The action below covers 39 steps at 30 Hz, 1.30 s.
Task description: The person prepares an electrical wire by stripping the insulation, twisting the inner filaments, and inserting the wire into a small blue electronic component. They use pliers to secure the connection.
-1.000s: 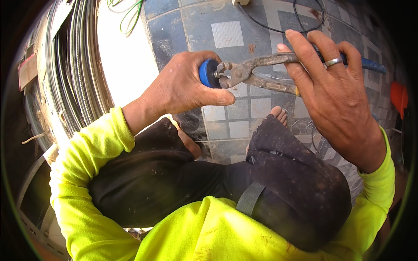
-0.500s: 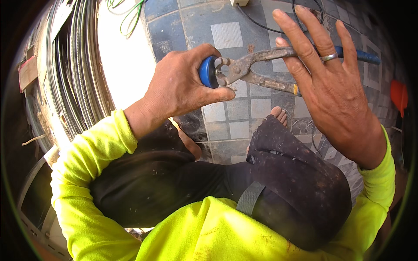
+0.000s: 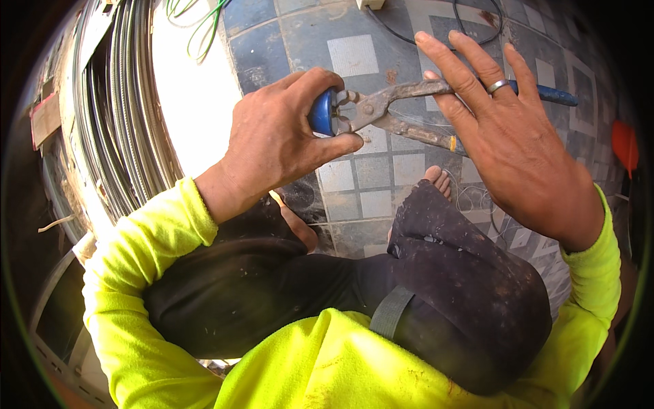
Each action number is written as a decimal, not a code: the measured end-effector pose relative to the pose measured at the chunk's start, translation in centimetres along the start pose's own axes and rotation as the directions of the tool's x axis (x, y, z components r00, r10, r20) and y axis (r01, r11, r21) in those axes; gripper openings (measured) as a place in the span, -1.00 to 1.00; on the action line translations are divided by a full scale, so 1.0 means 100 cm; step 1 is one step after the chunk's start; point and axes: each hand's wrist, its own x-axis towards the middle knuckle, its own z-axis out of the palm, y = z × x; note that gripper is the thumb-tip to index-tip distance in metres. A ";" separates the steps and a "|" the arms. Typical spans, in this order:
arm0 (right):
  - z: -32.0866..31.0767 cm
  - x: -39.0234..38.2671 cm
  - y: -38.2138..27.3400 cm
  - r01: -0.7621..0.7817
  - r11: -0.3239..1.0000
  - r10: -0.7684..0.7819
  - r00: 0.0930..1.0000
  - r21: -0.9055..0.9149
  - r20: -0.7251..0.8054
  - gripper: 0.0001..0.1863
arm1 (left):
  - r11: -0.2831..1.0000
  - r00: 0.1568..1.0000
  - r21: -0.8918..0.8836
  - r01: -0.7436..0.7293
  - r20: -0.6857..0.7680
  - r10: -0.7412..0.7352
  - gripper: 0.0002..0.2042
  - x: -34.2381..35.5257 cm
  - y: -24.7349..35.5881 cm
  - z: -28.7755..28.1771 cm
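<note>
My left hand (image 3: pixel 272 146) pinches a small round blue piece (image 3: pixel 320 112) between thumb and fingers, held over the tiled floor (image 3: pixel 354 54). The jaws of worn metal pliers (image 3: pixel 381 109) meet that blue piece. The two handles spread apart and run to the right under my right hand (image 3: pixel 524 157); the upper handle has a blue sleeve. That hand carries the pliers with its fingers stretched out straight, a ring (image 3: pixel 497 86) on one finger, and its thumb is hidden. I sit cross-legged in dark trousers and yellow-green sleeves.
A big coil of grey wire (image 3: pixel 116 116) lies at my left beside a bright sunlit patch. Green wires (image 3: pixel 197 20) and a black cable (image 3: pixel 436 34) lie on the tiles ahead. My bare toes (image 3: pixel 436 178) show below the pliers. An orange thing (image 3: pixel 625 146) sits at the right edge.
My right fingers have uncurled from the pliers' handle and now stretch straight, and the handles have spread wider. My left hand still pinches the blue piece at the jaws.
</note>
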 end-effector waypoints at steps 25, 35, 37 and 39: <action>0.027 0.007 -0.006 -0.005 1.000 0.005 0.987 -0.002 -0.161 -0.60 | 0.999 0.997 -0.012 0.039 0.069 -0.038 -0.46 0.000 -0.003 0.004; 0.022 0.005 -0.010 -0.016 1.000 0.014 0.994 -0.024 -0.112 -0.59 | 0.987 0.983 -0.078 0.143 0.126 -0.132 -0.48 0.000 0.002 0.001; 0.022 0.002 -0.010 -0.005 0.999 0.001 0.995 -0.042 -0.100 -0.59 | 0.984 0.983 -0.101 0.149 0.125 -0.136 -0.48 0.000 0.003 0.001; 0.019 0.002 -0.009 0.003 0.999 -0.005 0.997 -0.039 -0.071 -0.59 | 0.982 0.983 -0.120 0.146 0.129 -0.131 -0.47 -0.001 0.002 0.001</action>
